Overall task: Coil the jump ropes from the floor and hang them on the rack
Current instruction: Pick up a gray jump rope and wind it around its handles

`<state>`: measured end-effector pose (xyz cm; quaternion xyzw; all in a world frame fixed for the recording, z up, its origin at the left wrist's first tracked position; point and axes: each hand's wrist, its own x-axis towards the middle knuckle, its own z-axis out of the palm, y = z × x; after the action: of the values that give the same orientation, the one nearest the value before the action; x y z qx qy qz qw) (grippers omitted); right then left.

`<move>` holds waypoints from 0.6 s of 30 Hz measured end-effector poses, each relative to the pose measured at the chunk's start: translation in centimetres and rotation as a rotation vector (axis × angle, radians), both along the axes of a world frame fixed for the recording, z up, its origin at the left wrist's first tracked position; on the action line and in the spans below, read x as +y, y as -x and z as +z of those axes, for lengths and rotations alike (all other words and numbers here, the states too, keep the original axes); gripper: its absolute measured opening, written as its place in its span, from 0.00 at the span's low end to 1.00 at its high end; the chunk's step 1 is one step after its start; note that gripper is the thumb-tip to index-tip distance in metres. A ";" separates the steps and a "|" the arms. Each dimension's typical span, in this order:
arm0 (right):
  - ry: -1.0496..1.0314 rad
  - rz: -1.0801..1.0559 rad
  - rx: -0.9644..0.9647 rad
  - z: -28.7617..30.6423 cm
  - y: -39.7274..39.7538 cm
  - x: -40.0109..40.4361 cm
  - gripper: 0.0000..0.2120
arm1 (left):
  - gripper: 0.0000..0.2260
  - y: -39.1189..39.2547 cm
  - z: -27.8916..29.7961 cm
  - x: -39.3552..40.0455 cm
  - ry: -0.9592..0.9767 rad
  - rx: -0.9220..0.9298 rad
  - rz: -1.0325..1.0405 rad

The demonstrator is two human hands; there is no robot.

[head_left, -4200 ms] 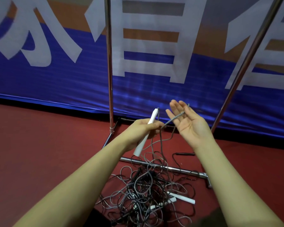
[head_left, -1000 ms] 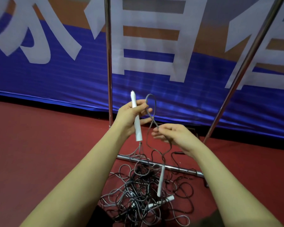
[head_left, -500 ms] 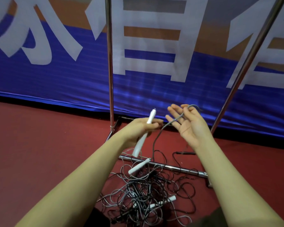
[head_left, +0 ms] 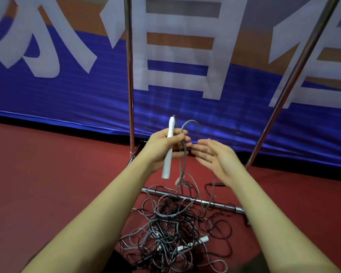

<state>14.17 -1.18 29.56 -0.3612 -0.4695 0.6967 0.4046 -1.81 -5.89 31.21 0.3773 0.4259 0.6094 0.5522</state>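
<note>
Jump rope handle (head_left: 168,148) is sitting clamped in the left hand's (head_left: 161,148) fingers (head_left: 180,137), a grey cord loop (head_left: 185,134) arching over them. Right hand (head_left: 215,157) is hovering just beside — fingers straight, apart, holding nothing. Cord is trailing down into the tangled pile (head_left: 171,233) on the floor (head_left: 47,174), across the rack (head_left: 130,75) base bar. Step: coiling, early. Next move likely calls for gathering more cord into another loop — snagging is a risk.

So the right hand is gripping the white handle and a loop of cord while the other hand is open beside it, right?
Not quite: the head view shows the left hand gripping the white handle and cord loop; the open one is the right hand.
</note>
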 end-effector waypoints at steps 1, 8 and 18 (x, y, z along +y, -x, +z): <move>-0.051 0.027 -0.084 -0.1 0.3 -0.3 0.10 | 0.05 0.2 0.2 0.1 -0.011 -0.035 0.016; -0.240 0.265 -0.332 -0.8 1.9 -1.9 0.06 | 0.04 1.5 0.8 0.2 -0.036 -0.156 0.138; -0.070 0.033 0.075 1.4 1.3 -1.7 0.05 | 0.06 1.3 -0.2 0.3 0.155 0.131 0.125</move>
<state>12.90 -2.88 30.92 -0.3127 -0.4843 0.6993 0.4227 -3.14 -5.56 30.98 0.3453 0.5295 0.5820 0.5115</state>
